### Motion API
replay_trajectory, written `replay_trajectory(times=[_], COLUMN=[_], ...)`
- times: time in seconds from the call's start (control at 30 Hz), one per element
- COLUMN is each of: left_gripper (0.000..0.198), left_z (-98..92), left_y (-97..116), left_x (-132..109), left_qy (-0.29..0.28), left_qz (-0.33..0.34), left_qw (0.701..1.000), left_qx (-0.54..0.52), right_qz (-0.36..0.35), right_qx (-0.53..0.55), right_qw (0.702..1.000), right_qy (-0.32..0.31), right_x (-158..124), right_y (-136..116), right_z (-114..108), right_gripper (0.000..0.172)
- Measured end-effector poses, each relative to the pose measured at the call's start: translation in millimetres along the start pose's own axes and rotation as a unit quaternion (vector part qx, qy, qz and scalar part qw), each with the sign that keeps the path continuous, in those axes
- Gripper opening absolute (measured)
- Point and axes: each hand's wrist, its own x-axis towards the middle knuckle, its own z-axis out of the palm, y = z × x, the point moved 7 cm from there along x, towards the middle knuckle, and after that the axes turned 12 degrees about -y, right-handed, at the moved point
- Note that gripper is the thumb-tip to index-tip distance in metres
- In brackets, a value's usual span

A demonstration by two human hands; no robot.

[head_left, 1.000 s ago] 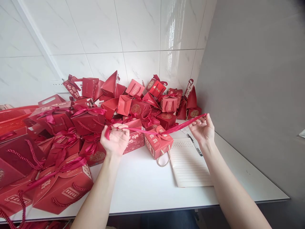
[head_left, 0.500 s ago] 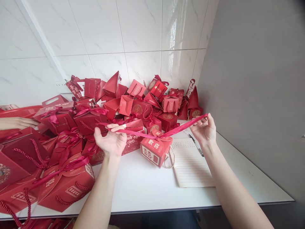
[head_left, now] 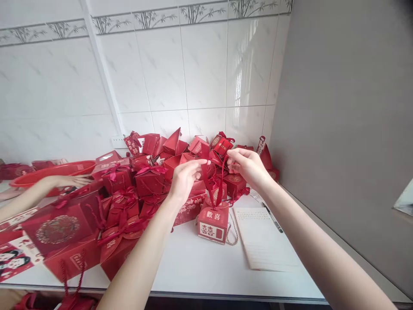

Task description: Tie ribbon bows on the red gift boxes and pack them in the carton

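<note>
A small red gift box (head_left: pixel 213 221) with pale characters stands on the white table, a cream cord handle (head_left: pixel 232 232) hanging at its right side. From its top rises a dark red ribbon (head_left: pixel 206 176), its two ends held up above the box. My left hand (head_left: pixel 186 177) pinches one end between thumb and fingers. On the other side, my right hand (head_left: pixel 243 162) is closed on the other ribbon end, its fingertips partly hidden behind the hand.
Many red gift boxes (head_left: pixel 119 211) are heaped at the left and back. An open notebook (head_left: pixel 264 239) and a pen (head_left: pixel 272 217) lie at the right. Another person's hand (head_left: pixel 72 181) is by a red basket (head_left: pixel 79 167). A grey panel (head_left: pixel 335 129) bounds the right side.
Both hands have come closer together and the ribbon has gone from stretched sideways to raised upward over the box. The view has tilted up, showing more wall.
</note>
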Motion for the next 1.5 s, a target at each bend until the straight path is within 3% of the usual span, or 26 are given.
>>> replay_trajectory(times=[0.2, 0.37, 0.47, 0.57, 0.67, 0.73, 0.77, 0.83, 0.9, 0.93, 1.0, 1.1, 1.33, 1.5], left_gripper=[0.019, 0.017, 0.024, 0.041, 0.033, 0.023, 0.018, 0.012, 0.009, 0.008, 0.014, 0.014, 0.008, 0.007], left_z=[6.7, 2.6, -14.5, -47.4, -74.0, -74.1, -68.2, -48.1, -27.4, -20.9, -16.3, -19.6, -18.9, -14.0], left_y=[25.4, 41.2, 46.3, 55.3, 74.2, 77.0, 71.2, 44.8, 10.2, -4.3, -23.5, -35.3, -40.1, -49.1], left_x=[-14.1, -35.0, -50.6, -67.6, -84.4, -92.1, -93.6, -95.0, -100.9, -104.9, -111.3, -115.7, -118.2, -119.0], left_qy=[0.0, -0.006, 0.009, 0.071, 0.143, 0.139, 0.109, -0.004, -0.124, -0.161, -0.189, -0.197, -0.235, -0.251], left_qz=[-0.004, -0.005, -0.026, -0.035, 0.038, 0.074, 0.069, 0.013, -0.057, -0.078, -0.093, -0.091, -0.059, -0.116], left_qw=[0.996, 0.996, 0.996, 0.99, 0.965, 0.946, 0.94, 0.926, 0.894, 0.876, 0.854, 0.844, 0.832, 0.799], left_qx=[0.088, 0.085, 0.085, 0.12, 0.215, 0.283, 0.317, 0.377, 0.426, 0.447, 0.476, 0.491, 0.498, 0.533], right_qz=[0.027, 0.043, 0.082, 0.122, 0.047, -0.018, -0.032, -0.009, 0.048, 0.071, 0.093, 0.096, 0.102, 0.059], right_qx=[-0.114, -0.14, -0.151, -0.18, -0.267, -0.33, -0.363, -0.438, -0.512, -0.537, -0.563, -0.569, -0.556, -0.532], right_qw=[0.992, 0.987, 0.981, 0.971, 0.962, 0.94, 0.929, 0.896, 0.834, 0.808, 0.783, 0.783, 0.787, 0.806], right_qy=[-0.051, -0.067, -0.09, -0.095, 0.032, 0.087, 0.069, -0.068, -0.198, -0.229, -0.247, -0.233, -0.248, -0.254], right_x=[10.7, 0.3, -12.4, -28.5, -50.2, -69.6, -77.4, -88.8, -101.4, -106.4, -111.2, -110.1, -106.2, -113.0], right_y=[-31.3, -40.0, -35.6, -27.1, -36.7, -41.6, -37.7, -13.6, 20.0, 33.9, 51.9, 61.4, 73.9, 76.7], right_z=[44.9, 62.4, 53.6, 27.3, -4.2, -2.4, 8.9, 47.1, 81.5, 92.2, 104.3, 109.6, 114.1, 108.8], right_gripper=[0.029, 0.027, 0.024, 0.019, 0.012, 0.011, 0.008, 0.008, 0.014, 0.016, 0.016, 0.012, 0.011, 0.009])
